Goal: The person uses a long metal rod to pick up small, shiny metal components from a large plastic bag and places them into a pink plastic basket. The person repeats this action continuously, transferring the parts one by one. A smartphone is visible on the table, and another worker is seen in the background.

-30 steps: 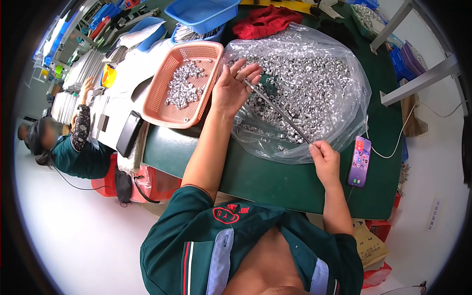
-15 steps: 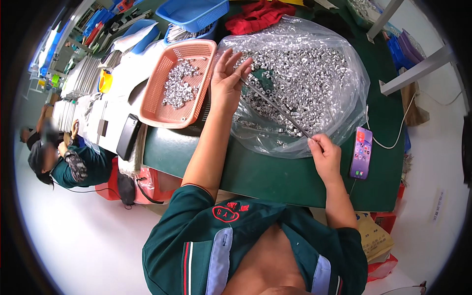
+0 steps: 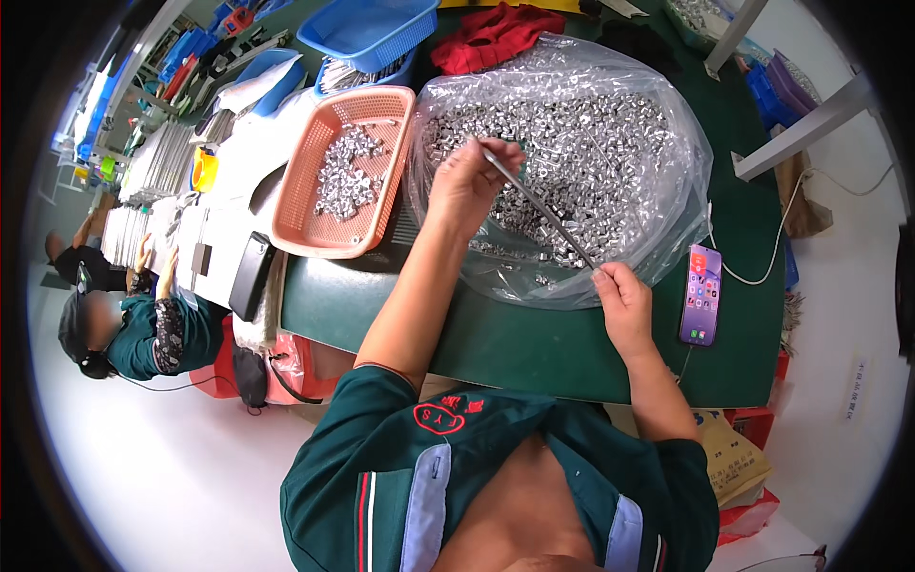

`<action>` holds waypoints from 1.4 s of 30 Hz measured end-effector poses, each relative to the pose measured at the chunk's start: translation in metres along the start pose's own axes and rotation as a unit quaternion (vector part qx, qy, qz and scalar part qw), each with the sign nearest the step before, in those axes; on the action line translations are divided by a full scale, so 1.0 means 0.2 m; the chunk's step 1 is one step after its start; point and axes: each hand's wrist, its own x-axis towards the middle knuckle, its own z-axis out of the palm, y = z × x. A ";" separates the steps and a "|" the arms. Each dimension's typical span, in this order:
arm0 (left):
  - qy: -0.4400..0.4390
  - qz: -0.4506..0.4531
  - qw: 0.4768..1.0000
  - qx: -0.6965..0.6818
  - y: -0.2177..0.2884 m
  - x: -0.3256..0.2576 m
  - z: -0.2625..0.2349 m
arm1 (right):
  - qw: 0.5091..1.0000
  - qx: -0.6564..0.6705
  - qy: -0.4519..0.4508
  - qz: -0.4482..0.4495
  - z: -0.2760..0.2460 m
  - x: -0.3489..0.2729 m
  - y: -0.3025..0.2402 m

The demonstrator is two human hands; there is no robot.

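A thin metal rod (image 3: 541,208) runs slantwise over a clear plastic bag (image 3: 667,143) heaped with several small silver metal pieces (image 3: 591,143). My left hand (image 3: 467,186) pinches the rod's far end above the heap. My right hand (image 3: 624,305) grips its near end at the bag's front edge. Left of the bag an orange plastic basket (image 3: 376,110) holds more of the silver pieces (image 3: 345,172).
The bag and basket lie on a green table (image 3: 534,348). A phone (image 3: 701,294) on a white cable lies right of my right hand. A blue basket (image 3: 367,29) and red cloth (image 3: 491,33) sit behind. A black box (image 3: 251,275) lies left. Another person (image 3: 133,329) sits at the left bench.
My left hand has closed into a pinch on the rod's far end and shifted slightly right over the heap. My right hand keeps hold of the near end.
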 end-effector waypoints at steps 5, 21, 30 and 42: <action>-0.023 -0.069 0.992 0.099 -0.09 -0.05 0.12 | 0.992 0.086 -0.066 0.069 0.00 0.00 0.03; 0.102 0.107 0.772 0.618 0.06 0.02 0.09 | 0.924 0.339 -0.100 0.147 -0.06 0.02 -0.04; 0.103 0.093 0.559 0.818 0.04 0.06 -0.16 | 0.934 0.297 -0.085 0.180 -0.08 0.02 -0.01; -0.015 -0.086 0.988 -0.131 0.16 0.03 -0.17 | 0.986 0.098 -0.101 0.093 -0.04 0.00 0.00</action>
